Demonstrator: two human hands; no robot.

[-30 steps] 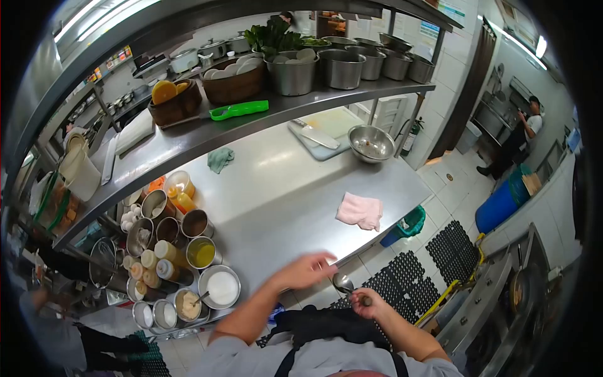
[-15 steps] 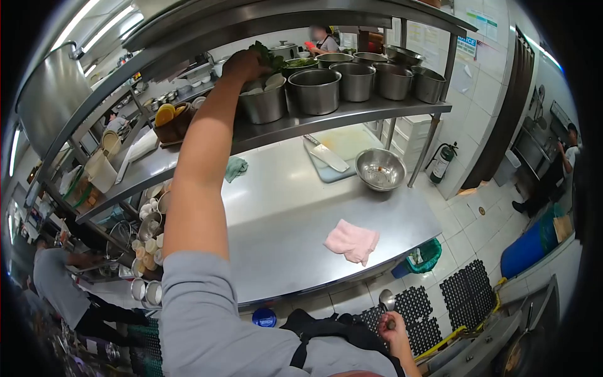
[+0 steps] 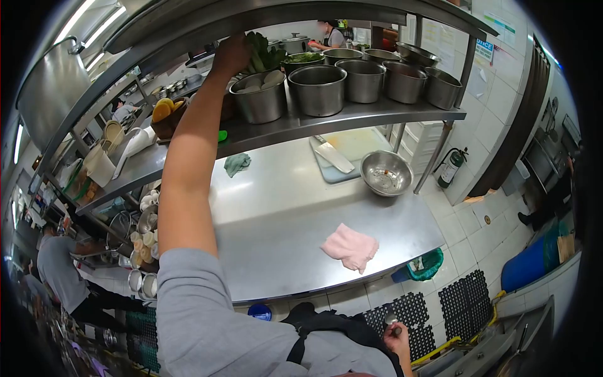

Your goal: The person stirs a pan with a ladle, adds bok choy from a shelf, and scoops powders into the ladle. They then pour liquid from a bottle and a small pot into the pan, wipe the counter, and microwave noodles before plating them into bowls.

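My left arm stretches up over the steel shelf, and my left hand (image 3: 231, 58) is closed at a bunch of leafy greens (image 3: 267, 53) with pale stalks. Its fingers are mostly hidden. Just below stands a steel pot (image 3: 259, 108) holding whitish pieces, and a pot with chopped greens (image 3: 303, 59) is to the right. Low at the right, my right hand (image 3: 396, 342) is wrapped round the handle of a metal spoon (image 3: 391, 318), its bowl pointing away from me over the floor mat.
Several steel pots (image 3: 317, 91) line the shelf. On the counter (image 3: 270, 251) lie a pink cloth (image 3: 352, 247), a green cloth (image 3: 237, 164), a steel bowl (image 3: 386, 173) and a knife (image 3: 334, 156) on a cutting board (image 3: 364, 147). A co-worker (image 3: 63, 270) stands at the left.
My left hand has shifted left with the greens, and more of their leaves and stalks show. The spoon in my right hand has tipped, so its bowl looks smaller. My view has shifted slightly.
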